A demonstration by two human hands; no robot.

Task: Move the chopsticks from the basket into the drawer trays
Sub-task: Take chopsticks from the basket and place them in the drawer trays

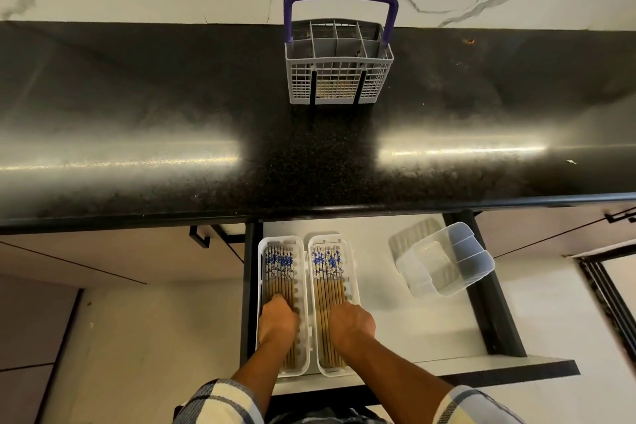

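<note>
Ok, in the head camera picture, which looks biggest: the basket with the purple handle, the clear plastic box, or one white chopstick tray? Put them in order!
1. Basket, counting its handle.
2. and 3. White tray and clear plastic box: too close to rank. The tray looks longer and narrower, the box wider.

The drawer sits nearer the camera than the counter, so true sizes may differ.
</note>
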